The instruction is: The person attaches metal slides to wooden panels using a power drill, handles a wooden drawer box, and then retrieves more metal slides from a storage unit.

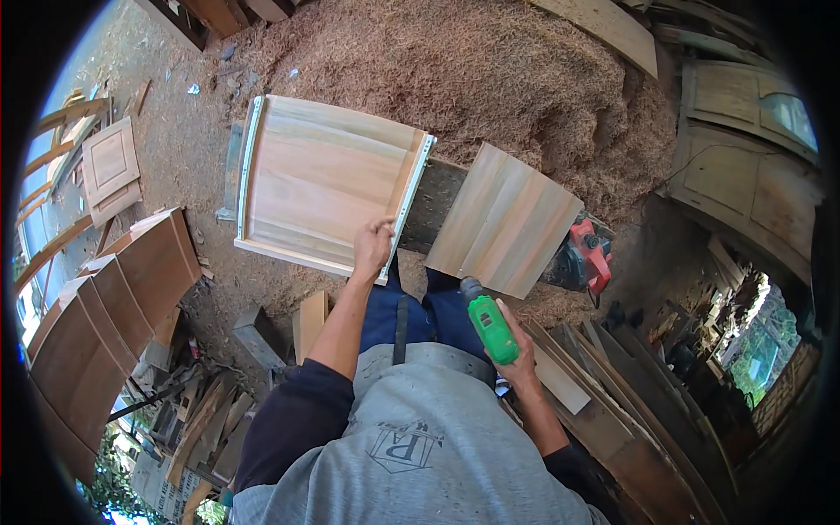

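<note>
A wooden drawer (328,179) with pale metal slide rails along its left and right sides lies in front of me. My left hand (374,248) is at the drawer's near right corner, beside the right rail (415,182). Its fingers are pinched together; whatever they hold, if anything, is too small to make out. In my right hand (520,354) is a green cordless drill (492,328), gripped near my lap. The drill's dark chuck points away from me, toward the near edge of a flat wooden panel (505,220) made of joined strips.
A red and black power tool (588,258) sits right of the panel. Wood shavings (490,70) are heaped at the back. Long boards (630,420) lean at the lower right, and a brown cabinet (122,302) stands at the left. Scrap wood (206,420) is piled at the lower left.
</note>
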